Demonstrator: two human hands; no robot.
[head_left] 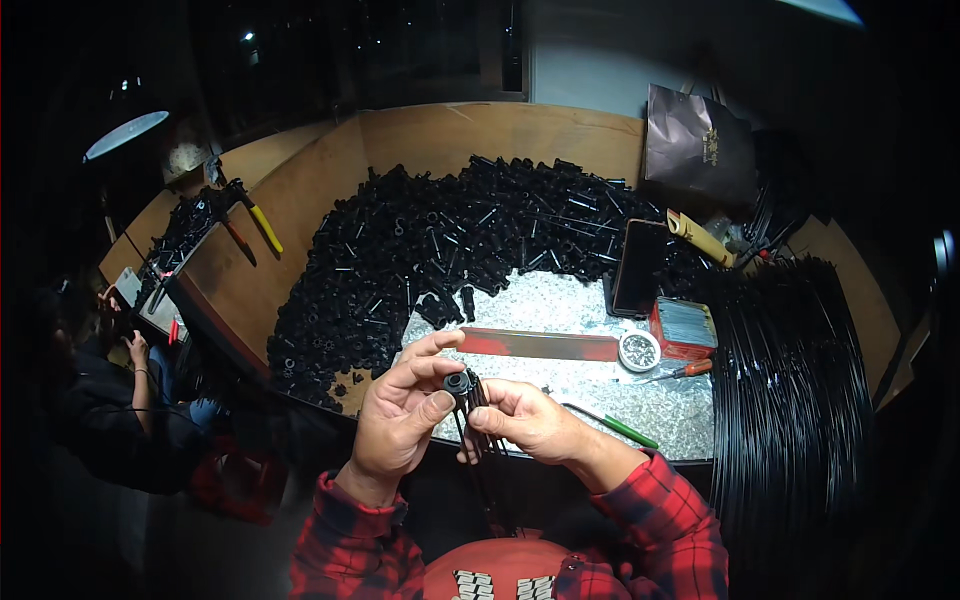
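Near the bench's front edge my left hand (400, 410) is closed on a small round black plastic hub (458, 382), gripping it between thumb and fingers. The hub has a hole in its top. Thin black rods (485, 462) hang from it in a bundle, like umbrella ribs. From the right my right hand (535, 422) closes in a pinch on the upper rods, just below the hub. The rods' lower ends are lost in the dark in front of my body.
Black plastic parts (470, 230) are heaped behind a speckled worktop (560, 290). On it lie a flat metal bar (540, 345), white round dish (639, 350), green-handled tool (630, 433) and orange-handled screwdriver (692, 369). A phone (637, 265), red box (690, 345) and long black rods (790, 390) stand right. A person (120, 390) sits left.
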